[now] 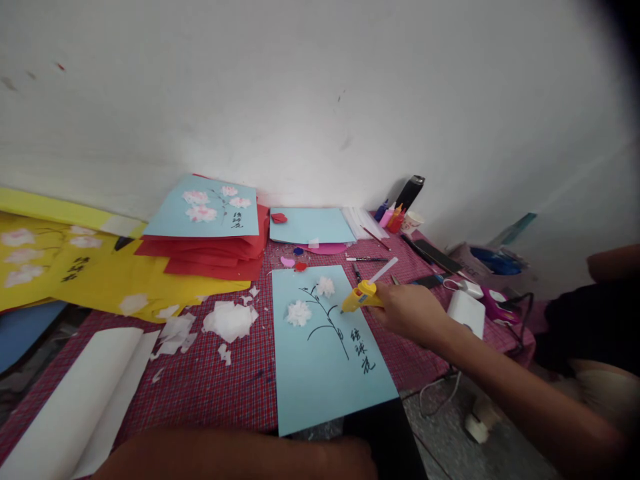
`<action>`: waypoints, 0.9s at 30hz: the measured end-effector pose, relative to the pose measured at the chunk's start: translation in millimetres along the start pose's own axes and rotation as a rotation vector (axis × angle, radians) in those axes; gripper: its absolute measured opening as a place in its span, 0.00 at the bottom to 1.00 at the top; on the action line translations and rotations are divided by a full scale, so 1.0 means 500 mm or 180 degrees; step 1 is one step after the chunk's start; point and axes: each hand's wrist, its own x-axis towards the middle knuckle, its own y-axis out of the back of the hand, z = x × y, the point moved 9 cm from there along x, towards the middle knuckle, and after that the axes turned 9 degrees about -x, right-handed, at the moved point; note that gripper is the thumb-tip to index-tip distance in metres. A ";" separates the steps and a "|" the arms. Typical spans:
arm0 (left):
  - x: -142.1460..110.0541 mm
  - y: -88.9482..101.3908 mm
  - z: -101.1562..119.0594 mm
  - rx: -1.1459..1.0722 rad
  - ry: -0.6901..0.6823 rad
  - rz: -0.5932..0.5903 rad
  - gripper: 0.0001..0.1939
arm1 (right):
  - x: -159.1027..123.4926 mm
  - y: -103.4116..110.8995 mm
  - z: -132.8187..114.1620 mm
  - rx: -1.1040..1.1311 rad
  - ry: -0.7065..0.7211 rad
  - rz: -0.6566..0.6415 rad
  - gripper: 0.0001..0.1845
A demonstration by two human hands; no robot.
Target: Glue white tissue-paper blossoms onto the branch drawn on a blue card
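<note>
My right hand (407,309) is closed round a yellow glue gun (363,296) with a white glue stick poking out behind. Its nozzle points at the drawn black branch on a light blue sheet (325,367). Two white paper flowers (300,312) are stuck on that sheet beside the branch, and black characters are written lower right. My left forearm (235,457) lies along the bottom edge; its hand (350,460) is at the table's edge and its fingers are hidden.
A red checked cloth (210,387) covers the table. White tissue scraps (227,321), a white paper roll (85,400), red, yellow and blue sheets, pens, paint bottles (393,217), a black bottle and a white charger (467,312) lie around. Another person's arm (613,263) is at the right.
</note>
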 end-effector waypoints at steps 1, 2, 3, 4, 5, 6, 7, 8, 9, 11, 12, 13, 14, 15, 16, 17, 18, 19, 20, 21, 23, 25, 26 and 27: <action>0.000 0.000 -0.001 0.0000 0.0013 0.0007 0.14 | 0.001 0.002 -0.002 -0.0017 0.0018 0.0022 0.18; 0.000 -0.001 -0.002 -0.0001 0.0029 0.0016 0.14 | 0.002 0.003 -0.003 -0.0032 0.0034 0.0037 0.17; -0.001 -0.001 -0.003 -0.0004 0.0046 0.0028 0.14 | 0.002 0.005 -0.005 -0.0044 0.0048 0.0047 0.17; -0.001 -0.002 -0.005 -0.0008 0.0064 0.0042 0.14 | 0.002 0.006 -0.006 -0.0055 0.0050 0.0056 0.17; 0.000 -0.003 -0.006 -0.0013 0.0081 0.0057 0.14 | 0.002 0.008 -0.006 -0.0064 0.0048 0.0068 0.17; 0.001 -0.005 -0.007 -0.0016 0.0097 0.0072 0.14 | 0.002 0.010 -0.006 -0.0071 0.0045 0.0080 0.17; 0.003 -0.007 -0.009 -0.0019 0.0108 0.0085 0.14 | 0.002 0.012 -0.007 -0.0075 0.0051 0.0094 0.17; 0.007 -0.011 -0.010 -0.0019 0.0113 0.0093 0.14 | 0.001 0.015 -0.008 -0.0077 0.0066 0.0106 0.17; 0.012 -0.015 -0.012 -0.0016 0.0110 0.0094 0.15 | 0.001 0.018 -0.010 -0.0080 0.0093 0.0115 0.17; 0.026 -0.025 -0.015 -0.0001 0.0075 0.0073 0.14 | 0.002 0.025 -0.016 -0.0098 0.0154 0.0115 0.16; 0.035 -0.030 -0.016 0.0012 0.0045 0.0054 0.14 | 0.003 0.029 -0.020 -0.0109 0.0179 0.0109 0.16; 0.043 -0.035 -0.018 0.0028 0.0013 0.0037 0.12 | 0.005 0.033 -0.024 -0.0120 0.0200 0.0098 0.15; 0.051 -0.038 -0.019 0.0048 -0.0016 0.0029 0.09 | 0.006 0.037 -0.029 -0.0129 0.0217 0.0079 0.15; 0.058 -0.040 -0.021 0.0071 -0.0041 0.0032 0.05 | 0.008 0.041 -0.033 -0.0137 0.0232 0.0061 0.14; 0.062 -0.040 -0.022 0.0097 -0.0057 0.0050 0.03 | 0.009 0.045 -0.036 -0.0150 0.0242 0.0049 0.14; 0.064 -0.038 -0.023 0.0128 -0.0060 0.0080 0.03 | 0.010 0.049 -0.038 -0.0162 0.0253 0.0043 0.13; 0.064 -0.034 -0.025 0.0163 -0.0051 0.0122 0.03 | 0.010 0.052 -0.037 -0.0168 0.0248 0.0042 0.13; 0.060 -0.028 -0.025 0.0200 -0.0033 0.0172 0.03 | 0.009 0.055 -0.031 -0.0161 0.0201 0.0050 0.13; 0.054 -0.021 -0.026 0.0240 -0.0003 0.0226 0.05 | 0.008 0.058 -0.018 -0.0134 0.0101 0.0077 0.13; 0.046 -0.013 -0.025 0.0282 0.0041 0.0282 0.09 | 0.007 0.059 0.001 -0.0075 -0.0046 0.0109 0.13; 0.028 0.003 -0.023 0.0370 0.0152 0.0382 0.13 | 0.003 0.052 0.054 0.0180 -0.0472 0.0203 0.17; 0.010 0.017 -0.019 0.0462 0.0271 0.0441 0.13 | 0.000 0.025 0.107 0.0775 -0.0808 0.0233 0.21; 0.003 0.022 -0.016 0.0511 0.0318 0.0449 0.13 | 0.000 0.002 0.125 0.1256 -0.0866 0.0183 0.22; -0.002 0.027 -0.014 0.0562 0.0356 0.0450 0.13 | 0.001 -0.025 0.139 0.1814 -0.0906 0.0113 0.22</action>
